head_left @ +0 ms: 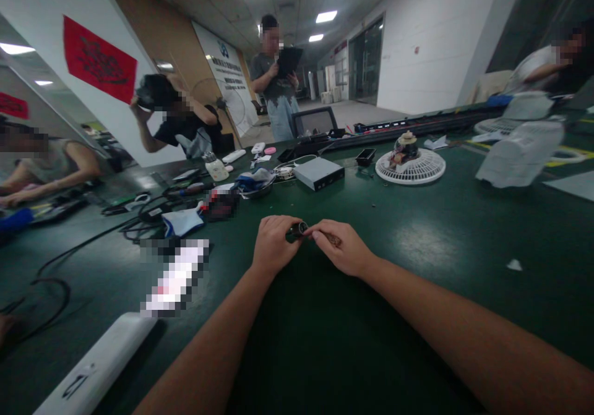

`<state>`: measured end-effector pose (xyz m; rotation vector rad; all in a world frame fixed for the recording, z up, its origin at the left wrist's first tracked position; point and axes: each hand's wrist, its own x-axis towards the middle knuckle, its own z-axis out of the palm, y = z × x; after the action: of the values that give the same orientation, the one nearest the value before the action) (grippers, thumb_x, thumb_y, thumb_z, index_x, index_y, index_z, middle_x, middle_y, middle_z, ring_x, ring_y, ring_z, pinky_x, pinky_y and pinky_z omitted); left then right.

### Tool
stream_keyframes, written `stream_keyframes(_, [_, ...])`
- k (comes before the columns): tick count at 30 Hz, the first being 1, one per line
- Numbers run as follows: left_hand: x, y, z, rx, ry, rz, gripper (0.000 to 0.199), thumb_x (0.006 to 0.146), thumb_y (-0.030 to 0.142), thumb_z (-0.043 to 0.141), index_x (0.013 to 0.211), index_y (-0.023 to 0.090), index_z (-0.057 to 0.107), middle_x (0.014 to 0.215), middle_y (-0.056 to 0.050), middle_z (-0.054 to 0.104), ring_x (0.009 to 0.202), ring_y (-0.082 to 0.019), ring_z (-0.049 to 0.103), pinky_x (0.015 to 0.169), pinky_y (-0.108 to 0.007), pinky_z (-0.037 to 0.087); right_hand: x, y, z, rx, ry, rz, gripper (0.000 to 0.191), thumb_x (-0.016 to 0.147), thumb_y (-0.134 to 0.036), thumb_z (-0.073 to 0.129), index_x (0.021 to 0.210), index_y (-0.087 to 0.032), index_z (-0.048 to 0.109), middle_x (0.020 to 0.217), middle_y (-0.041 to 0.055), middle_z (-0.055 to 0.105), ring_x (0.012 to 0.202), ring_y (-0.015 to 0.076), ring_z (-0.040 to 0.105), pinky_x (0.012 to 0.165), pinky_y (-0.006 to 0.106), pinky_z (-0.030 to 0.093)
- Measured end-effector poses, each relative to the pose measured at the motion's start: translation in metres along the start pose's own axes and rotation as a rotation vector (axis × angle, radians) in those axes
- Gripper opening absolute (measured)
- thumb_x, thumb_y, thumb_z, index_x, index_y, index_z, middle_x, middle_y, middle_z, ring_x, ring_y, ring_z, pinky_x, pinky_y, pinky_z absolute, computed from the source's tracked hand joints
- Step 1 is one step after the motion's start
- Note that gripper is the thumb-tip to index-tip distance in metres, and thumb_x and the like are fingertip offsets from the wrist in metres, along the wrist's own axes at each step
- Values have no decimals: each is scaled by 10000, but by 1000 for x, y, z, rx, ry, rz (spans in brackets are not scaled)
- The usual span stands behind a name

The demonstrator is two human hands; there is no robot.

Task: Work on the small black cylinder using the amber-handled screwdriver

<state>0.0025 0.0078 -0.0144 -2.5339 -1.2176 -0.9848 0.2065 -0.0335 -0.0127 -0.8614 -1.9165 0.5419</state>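
Item: small dark cylinder point(297, 229) with a bright metal ring at one end, held between both hands, centre of the green work table point(431, 316).

Left hand point(276, 245): narrow, fingers closed around the cylinder.
Right hand point(342, 248): narrow, fingertips point(315, 234) pressed on the cylinder's other end.

Ahead of the hands: grey metal box point(318, 174).
Ahead and right: white round fan grille point(411, 167).
Ahead and left: blue-and-white cloth point(183, 222).
Left: coiled black cables point(51, 297).
Near left: long white plastic panel point(97, 365).
Far beyond the hands: co-worker point(273, 75), standing, holding a dark tablet point(288, 60).
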Motion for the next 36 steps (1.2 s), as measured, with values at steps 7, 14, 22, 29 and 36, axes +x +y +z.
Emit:
stream_keyframes(7, [0, 1, -1, 13, 21, -28, 210, 798, 194, 714, 1004, 218, 679, 1004, -41, 746, 983, -257, 663, 908, -430, 436, -2, 2, 0, 84, -31, 62, 254, 959, -169, 505, 928, -183, 758, 911, 47, 749, 834, 177, 689, 793, 307, 507])
stream_keyframes(14, [0, 1, 0, -9, -7, 8, 225, 789, 186, 710, 1009, 218, 674, 1002, -48, 748, 981, -256, 665, 913, -428, 439, 0, 3, 3, 93, 40, 66, 264, 949, -167, 515, 1003, -203, 771, 983, 56, 765, 903, 184, 705, 851, 323, 519])
stream_keyframes(22, [0, 1, 0, -7, -9, 8, 251, 768, 158, 700, 1009, 223, 676, 1004, -46, 747, 983, -260, 663, 909, -438, 437, -1, 7, 1, 153, -34, 160, 285, 937, -179, 510, 883, -198, 789, 817, 27, 761, 784, 182, 713, 744, 304, 536])
stream_keyframes(29, [0, 2, 0, 0, -6, 18, 247, 785, 162, 702, 1024, 218, 678, 1010, -45, 747, 987, -256, 663, 920, -433, 435, 0, 6, 4, 163, 55, 210, 289, 951, -206, 498, 965, -196, 786, 880, 42, 765, 825, 186, 707, 712, 295, 529])
stream_keyframes(36, [0, 2, 0, 21, -22, 22, 252, 784, 148, 688, 1024, 226, 681, 1021, -51, 750, 998, -268, 660, 925, -452, 435, 1, 7, 4, 298, -5, 312, 313, 942, -217, 479, 911, -193, 790, 879, 53, 780, 830, 189, 726, 653, 275, 536])
